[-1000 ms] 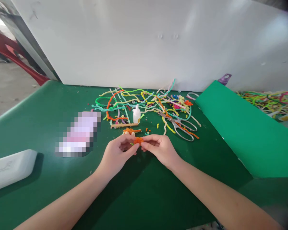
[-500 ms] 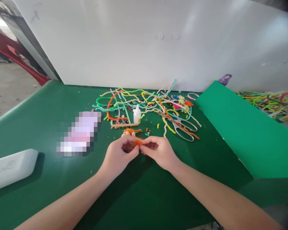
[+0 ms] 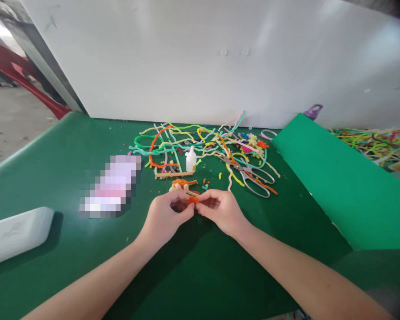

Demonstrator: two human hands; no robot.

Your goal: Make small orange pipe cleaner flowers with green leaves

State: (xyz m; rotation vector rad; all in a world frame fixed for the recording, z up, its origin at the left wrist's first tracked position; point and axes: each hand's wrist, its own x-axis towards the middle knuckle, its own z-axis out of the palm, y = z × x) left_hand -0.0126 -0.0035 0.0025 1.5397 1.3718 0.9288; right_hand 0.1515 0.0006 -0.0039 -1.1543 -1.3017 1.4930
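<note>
Between my fingertips is a small orange piece of bent pipe cleaner [image 3: 193, 200]. My left hand [image 3: 168, 213] pinches it from the left, and my right hand [image 3: 222, 211] pinches its right side. Fingers hide part of the piece. Just beyond my left fingers lies a bundle of orange and cream pipe cleaner pieces [image 3: 184, 183]. Tiny orange and teal snippets [image 3: 205, 184] are scattered beside it. A thin wooden stick [image 3: 174, 175] and a small white glue bottle [image 3: 191, 161], standing upright, are behind the bundle.
Many coloured pipe cleaners [image 3: 186, 140] lie tangled at the back, with open scissors [image 3: 250, 174] at their right. A phone-like pixelated object [image 3: 111, 186] and a white case [image 3: 20, 233] are on the left. A green board [image 3: 346, 191] covers the right side; a white panel [image 3: 186, 62] stands behind.
Both hands stay nearly still, with the orange piece turned slightly between the fingertips. Nothing else on the table has visibly moved.
</note>
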